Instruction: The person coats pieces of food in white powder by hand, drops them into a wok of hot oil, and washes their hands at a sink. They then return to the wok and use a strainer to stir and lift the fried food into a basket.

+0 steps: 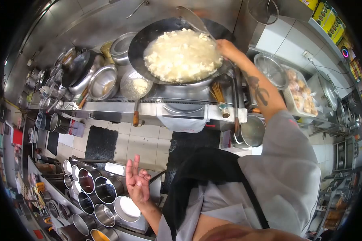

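A large dark wok sits on the stove, with many pale, lumpy white pieces in cloudy liquid in it. Over its right rim, my right hand is closed round the handle end of a metal ladle. The ladle's head is raised at the wok's far side and is somewhat blurred. My left hand is held up in front of my body with nothing in it. Two of its fingers stretch out and the others curl. Below it stands a white-lined metal pot.
A perforated skimmer with white bits and a metal bowl lie left of the wok. A bamboo brush and a cloth are at the stove front. Several seasoning pots stand lower left; a tray of bagged food is right.
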`<state>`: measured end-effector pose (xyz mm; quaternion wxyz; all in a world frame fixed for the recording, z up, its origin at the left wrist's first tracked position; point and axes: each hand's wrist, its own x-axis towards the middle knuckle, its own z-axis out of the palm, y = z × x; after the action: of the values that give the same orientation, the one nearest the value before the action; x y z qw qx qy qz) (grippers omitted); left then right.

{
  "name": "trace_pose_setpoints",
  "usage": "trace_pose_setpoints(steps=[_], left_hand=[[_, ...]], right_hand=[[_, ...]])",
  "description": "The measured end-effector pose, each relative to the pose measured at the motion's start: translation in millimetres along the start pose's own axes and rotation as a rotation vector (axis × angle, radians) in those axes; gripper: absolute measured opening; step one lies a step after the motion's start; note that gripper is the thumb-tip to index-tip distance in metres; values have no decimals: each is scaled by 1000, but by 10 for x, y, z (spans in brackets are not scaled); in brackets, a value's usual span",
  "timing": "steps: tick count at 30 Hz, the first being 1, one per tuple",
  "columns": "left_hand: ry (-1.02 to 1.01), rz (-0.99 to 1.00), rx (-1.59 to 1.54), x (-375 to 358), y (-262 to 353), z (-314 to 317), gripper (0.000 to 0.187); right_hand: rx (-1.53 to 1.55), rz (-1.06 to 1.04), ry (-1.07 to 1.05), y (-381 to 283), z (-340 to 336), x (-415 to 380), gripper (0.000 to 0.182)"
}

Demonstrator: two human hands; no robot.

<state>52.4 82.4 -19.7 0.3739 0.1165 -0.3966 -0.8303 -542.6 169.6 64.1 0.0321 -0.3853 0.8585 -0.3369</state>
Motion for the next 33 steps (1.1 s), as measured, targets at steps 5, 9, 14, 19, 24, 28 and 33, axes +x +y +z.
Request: trace_pose_setpoints(steps=[5, 9, 14, 19, 24, 28, 33], left_hand=[[24, -37, 16, -27, -117, 145, 81], [43, -78, 11, -16, -233, 225, 79], [41, -80, -2, 3, -315, 292, 77], [-2, -74, -23, 118, -335, 354, 75], [-55, -87, -60, 223, -372, 397, 75], [-47, -128, -66, 228, -398, 401, 75], [-53, -130, -63, 208, -398, 399, 74]], right_hand=[[-133, 200, 31, 685, -196, 408, 28], [-211, 208, -128, 655, -282, 505, 31], [-166, 136, -170, 302, -730, 177, 31], [-164, 152, -146, 334, -956, 142, 29], [-211, 191, -75, 601, -725, 268, 25], [-265, 242, -145, 891, -440, 386, 24], [3, 288, -245, 721, -468, 142, 24]])
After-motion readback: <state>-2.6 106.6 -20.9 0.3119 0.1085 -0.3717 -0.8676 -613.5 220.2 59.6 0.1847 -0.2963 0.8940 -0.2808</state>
